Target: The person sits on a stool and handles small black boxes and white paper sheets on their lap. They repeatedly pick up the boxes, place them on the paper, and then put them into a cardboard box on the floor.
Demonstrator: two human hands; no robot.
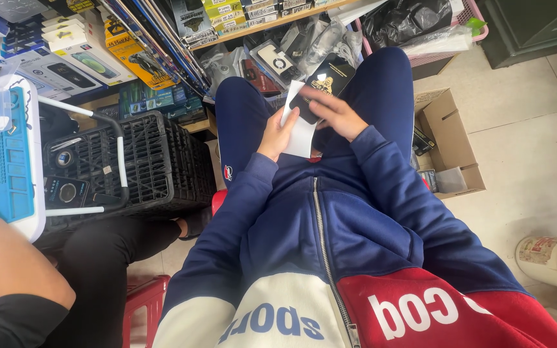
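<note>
Both hands work a flat package over the lap.
The white sleeve (302, 132) stands lengthwise, pointing away, gripped by left hand (277, 135) fingers; right hand (333, 115) fingers grip the black pack (325, 82) on top.

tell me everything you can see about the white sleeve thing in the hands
The white sleeve is a flat, thin rectangular piece that looks like card or paper, plain on the side that shows. It stands roughly upright, tilted a little, over the lap between the knees. The left hand grips its left edge. A black flat package with a gold mark overlaps its upper part, and the right hand lies over that package. Whether the package sits inside the sleeve cannot be told.
</note>
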